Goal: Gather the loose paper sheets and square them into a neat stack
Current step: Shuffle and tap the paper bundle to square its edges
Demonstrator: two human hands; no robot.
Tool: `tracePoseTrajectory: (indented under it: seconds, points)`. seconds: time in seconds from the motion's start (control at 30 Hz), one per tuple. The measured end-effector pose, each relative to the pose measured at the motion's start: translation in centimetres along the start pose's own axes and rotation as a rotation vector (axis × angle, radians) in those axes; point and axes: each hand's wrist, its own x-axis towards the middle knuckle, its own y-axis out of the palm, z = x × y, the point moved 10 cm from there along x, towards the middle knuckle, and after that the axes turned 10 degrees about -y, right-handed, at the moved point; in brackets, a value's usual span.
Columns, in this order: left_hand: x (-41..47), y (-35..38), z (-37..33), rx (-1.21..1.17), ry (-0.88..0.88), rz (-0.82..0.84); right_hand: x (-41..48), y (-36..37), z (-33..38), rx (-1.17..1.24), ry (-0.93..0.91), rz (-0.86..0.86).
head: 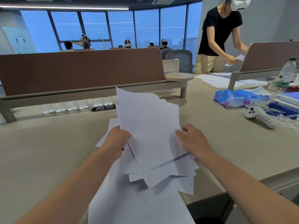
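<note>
A ragged bundle of white paper sheets (pixel 148 125) is held up off the beige desk (pixel 48 151), its edges fanned and uneven. My left hand (pixel 117 141) grips the bundle's left edge. My right hand (pixel 193 139) grips its right edge, thumb on the front. One large sheet (pixel 137 206) lies flat on the desk below, reaching the near edge. More sheet corners (pixel 103 141) show on the desk behind my left hand.
A brown divider panel (pixel 80 70) runs across the back of the desk, with water bottles (pixel 72 105) below it. Tissue packs (pixel 239 98), a white controller (pixel 258 118), a bottle (pixel 284 75) and folders sit at right. A person (pixel 220 33) handles papers at the neighbouring desk.
</note>
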Motion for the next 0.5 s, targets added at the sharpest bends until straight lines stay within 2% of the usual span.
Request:
tracePoseTrajectory:
  seconds: [0.1,0.2,0.37,0.5]
  points:
    - [-0.5,-2.2,-0.5,-0.03,0.01,-0.08,0.2,2.4,0.9,0.03,0.016,0.167]
    - [-0.4,-3.7,-0.4,-0.042,0.002,-0.126,0.1,4.2,1.2,-0.156,-0.012,0.304]
    - [-0.3,-5.2,0.6,-0.065,-0.041,-0.161,-0.4,3.4,2.0,-0.596,-0.119,0.253]
    - [-1.1,-4.6,1.5,-0.076,-0.076,-0.166,-1.5,3.0,1.5,-0.686,-0.113,0.239]
